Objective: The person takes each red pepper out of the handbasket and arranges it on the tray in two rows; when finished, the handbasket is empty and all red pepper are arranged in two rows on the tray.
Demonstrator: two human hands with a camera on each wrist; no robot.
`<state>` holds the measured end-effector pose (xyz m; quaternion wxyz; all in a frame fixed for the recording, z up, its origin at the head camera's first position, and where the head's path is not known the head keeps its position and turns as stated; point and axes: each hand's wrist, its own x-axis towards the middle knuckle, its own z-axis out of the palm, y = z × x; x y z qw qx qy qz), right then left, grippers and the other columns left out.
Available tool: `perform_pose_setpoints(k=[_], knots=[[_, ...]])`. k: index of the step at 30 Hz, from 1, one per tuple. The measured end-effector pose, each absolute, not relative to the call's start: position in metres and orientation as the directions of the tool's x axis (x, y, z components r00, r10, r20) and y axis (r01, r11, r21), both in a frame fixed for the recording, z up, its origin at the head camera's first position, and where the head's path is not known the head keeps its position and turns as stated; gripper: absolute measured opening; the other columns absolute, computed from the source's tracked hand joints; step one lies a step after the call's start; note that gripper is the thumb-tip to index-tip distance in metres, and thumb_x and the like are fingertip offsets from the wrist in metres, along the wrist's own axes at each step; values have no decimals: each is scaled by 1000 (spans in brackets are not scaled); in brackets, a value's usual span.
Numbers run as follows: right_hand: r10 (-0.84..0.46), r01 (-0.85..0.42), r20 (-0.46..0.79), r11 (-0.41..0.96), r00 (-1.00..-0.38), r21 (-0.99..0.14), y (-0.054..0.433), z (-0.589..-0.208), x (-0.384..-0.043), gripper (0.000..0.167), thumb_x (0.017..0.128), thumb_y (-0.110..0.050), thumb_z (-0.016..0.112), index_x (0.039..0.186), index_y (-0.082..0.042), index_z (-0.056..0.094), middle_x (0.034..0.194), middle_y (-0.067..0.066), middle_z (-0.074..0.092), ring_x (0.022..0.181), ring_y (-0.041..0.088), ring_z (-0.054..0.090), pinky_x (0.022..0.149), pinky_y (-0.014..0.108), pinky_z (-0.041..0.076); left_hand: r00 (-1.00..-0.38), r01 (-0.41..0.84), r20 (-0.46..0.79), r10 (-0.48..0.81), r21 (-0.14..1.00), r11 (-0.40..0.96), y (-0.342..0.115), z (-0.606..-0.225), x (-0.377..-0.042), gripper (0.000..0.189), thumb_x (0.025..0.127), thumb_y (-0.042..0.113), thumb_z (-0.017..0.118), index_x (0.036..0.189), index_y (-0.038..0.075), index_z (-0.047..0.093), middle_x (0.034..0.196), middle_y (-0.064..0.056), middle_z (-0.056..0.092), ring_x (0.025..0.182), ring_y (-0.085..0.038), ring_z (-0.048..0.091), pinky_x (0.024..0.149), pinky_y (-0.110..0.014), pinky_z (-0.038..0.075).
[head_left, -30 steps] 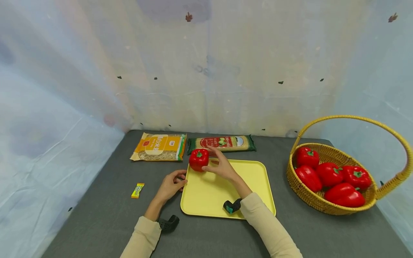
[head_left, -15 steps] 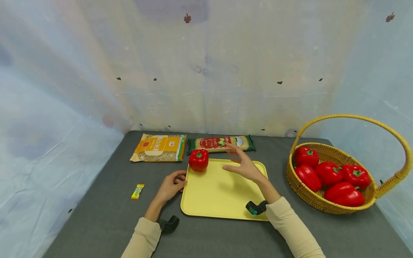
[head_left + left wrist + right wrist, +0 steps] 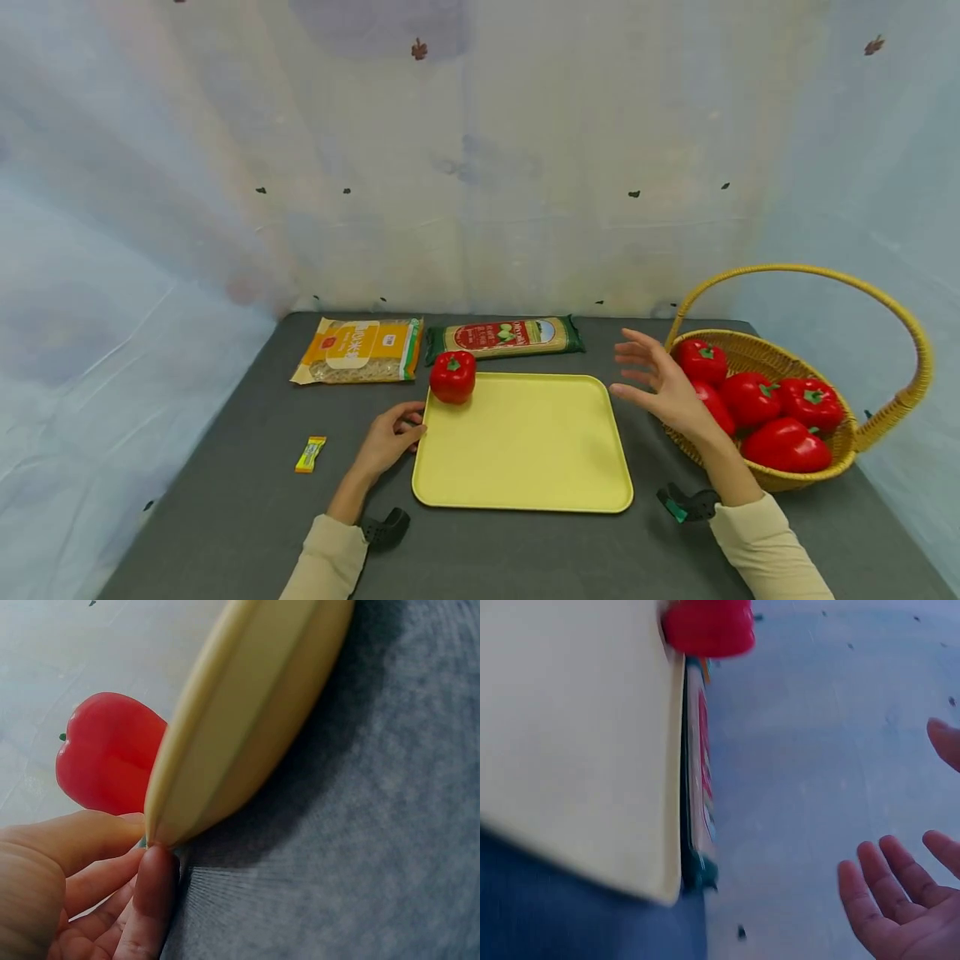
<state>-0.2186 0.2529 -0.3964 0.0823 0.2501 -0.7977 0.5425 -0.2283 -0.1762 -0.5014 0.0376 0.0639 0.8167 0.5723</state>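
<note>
A yellow tray [image 3: 525,442] lies on the table with one red bell pepper [image 3: 452,377] in its far left corner. My left hand [image 3: 390,437] pinches the tray's left edge; in the left wrist view the thumb [image 3: 82,836] is at the rim's upper side and fingertips are at its underside. Between the tray and the wicker basket [image 3: 776,479], my right hand [image 3: 663,392] is raised with fingers spread and nothing in it. It overlaps the basket's left side in the head view. Several red bell peppers [image 3: 787,446] lie inside the basket, one partly hidden by the hand.
Behind the tray lie an orange bag of grain [image 3: 360,350] and a long green-ended packet [image 3: 506,336]. A small yellow wrapped candy [image 3: 310,455] is on the dark table at left. The basket's tall handle [image 3: 802,268] arches up at right; a pale curtain hangs behind.
My right hand has let go of the pepper at the tray's corner and moved right, off the tray to the basket's side. The left hand stays on the tray's edge.
</note>
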Motion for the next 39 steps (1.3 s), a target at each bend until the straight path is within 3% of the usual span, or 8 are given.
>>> perform_pose_setpoints(k=[4,10,15,19,25,28,35,39], knots=[[-227,-491,438,322,-870,-810,277,-389,-211,69,83,6,65,143,-9,34,130,12,45,116,16,48,91,17,44,-990,61,14,139,939,338,-178,-502,-227,38,87,5,64,125,5,56,97,-11,57,71,-18,59,57,-30,53],[-115,-416,416,489,-902,-767,307,-369,-207,59,85,-3,66,138,-4,40,126,-8,46,114,7,47,85,8,44,-990,66,18,143,938,341,-177,-502,-228,38,87,6,64,125,4,56,97,-11,57,71,-19,59,57,-30,53],[-101,-297,293,573,-951,-764,328,-352,-210,59,88,-15,65,140,-10,37,129,-2,43,110,3,45,83,4,39,-991,54,8,135,938,344,-177,-503,-230,39,87,6,65,124,4,56,97,-11,57,71,-18,58,57,-30,53],[-142,-260,220,623,-965,-738,344,-346,-218,60,90,-19,63,142,-12,34,130,3,43,106,-4,45,78,8,43,-992,44,0,130,940,338,-177,-501,-229,38,87,5,65,124,4,56,97,-11,57,71,-19,58,57,-30,53],[-181,-251,176,641,-968,-725,363,-348,-232,59,90,-20,62,141,-8,36,126,-11,45,104,-7,46,72,18,49,-992,47,5,125,941,335,-176,-501,-228,38,86,4,65,123,4,57,96,-11,57,71,-19,58,56,-29,53],[-164,-225,156,650,-974,-726,370,-352,-238,59,90,-22,63,141,-10,36,128,-13,42,108,-5,43,73,15,47,-991,51,7,131,941,336,-176,-502,-228,38,86,4,65,123,4,57,96,-11,57,71,-19,58,56,-29,53],[-156,-181,103,656,-982,-733,380,-360,-249,61,90,-26,63,142,-11,36,130,-9,43,120,23,41,75,15,45,-992,46,3,129,940,338,-177,-502,-228,38,86,4,64,124,4,57,96,-11,57,71,-19,59,56,-30,53],[-170,-177,86,648,-982,-741,386,-369,-257,61,90,-25,63,142,-12,35,130,-12,41,121,28,39,76,17,46,-992,49,5,128,940,338,-176,-502,-228,38,86,3,64,124,4,57,96,-11,58,71,-19,59,56,-30,53]])
